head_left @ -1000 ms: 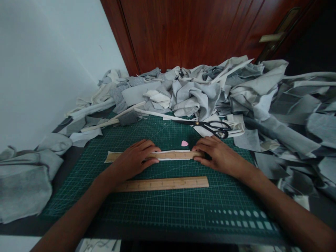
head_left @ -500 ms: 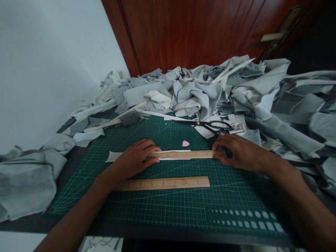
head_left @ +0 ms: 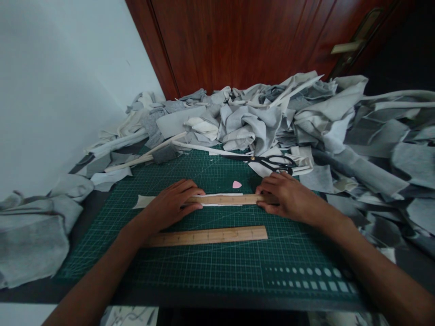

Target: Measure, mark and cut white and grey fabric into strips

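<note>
A wooden ruler (head_left: 224, 199) lies lengthwise on a narrow strip of white fabric (head_left: 144, 202), whose edges show along both sides of it. My left hand (head_left: 173, 201) grips the ruler and strip near the left, thumb on the near edge and fingers on the far edge. Around the ruler's right end my right hand (head_left: 285, 194) is closed, past the end of the strip, its fingers partly hiding the wood. A second wooden ruler (head_left: 217, 235) rests nearer me, its left end hidden by my left forearm. Beyond the strip sits a small pink tailor's chalk (head_left: 237, 184).
Everything lies on a green cutting mat (head_left: 210, 267) with a printed grid. Black scissors (head_left: 265, 160) lie at its far side. Heaped grey and white fabric scraps (head_left: 251, 122) line the back and right, with more folded cloth (head_left: 34, 235) at left. A brown door (head_left: 238, 45) stands behind.
My right hand has slid left along the ruler, closer to my left hand. My left hand keeps its hold on the ruler and strip. The view has shifted slightly.
</note>
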Available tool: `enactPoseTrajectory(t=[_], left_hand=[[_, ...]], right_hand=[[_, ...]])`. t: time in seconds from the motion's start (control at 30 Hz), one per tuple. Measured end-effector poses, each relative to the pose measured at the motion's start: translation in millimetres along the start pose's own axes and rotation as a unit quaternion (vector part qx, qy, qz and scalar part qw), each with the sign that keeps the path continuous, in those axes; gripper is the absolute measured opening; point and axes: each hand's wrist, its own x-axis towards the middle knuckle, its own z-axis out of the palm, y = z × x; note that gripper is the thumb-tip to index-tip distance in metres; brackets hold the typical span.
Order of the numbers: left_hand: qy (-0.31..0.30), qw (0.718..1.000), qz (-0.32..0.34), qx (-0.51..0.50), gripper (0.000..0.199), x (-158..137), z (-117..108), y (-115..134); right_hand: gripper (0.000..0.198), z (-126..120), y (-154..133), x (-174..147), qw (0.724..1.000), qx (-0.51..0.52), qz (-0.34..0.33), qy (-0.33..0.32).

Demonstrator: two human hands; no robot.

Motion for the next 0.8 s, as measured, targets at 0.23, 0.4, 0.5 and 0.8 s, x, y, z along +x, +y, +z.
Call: enactPoseTrajectory(t=[0.23,0.4,0.5,0.8], left_hand=[[0.01,1.0,0.008,0.0,0.022,1.4,-0.5,2.5],[0.009,1.0,0.011,0.009,0.022,0.7,1.4,0.1],[0.008,1.0,0.014,0.01,0.022,0.4,2.1,-1.6],[0.016,1.0,0.026,0.005,0.021,0.3,3.2,-3.4]], right_hand=[[0.013,-15.6,39.0,-23.9,0.998,0.016,0.042,-0.048],[0.015,-14.0,32.8,-21.5,0.998,0.024,0.049,-0.044],[0.02,-3.7,11.9,-8.9,0.999,0.018,0.028,-0.008],[0.013,3.2,-0.8,0.1,1.0,0.01,0.011,0.003]])
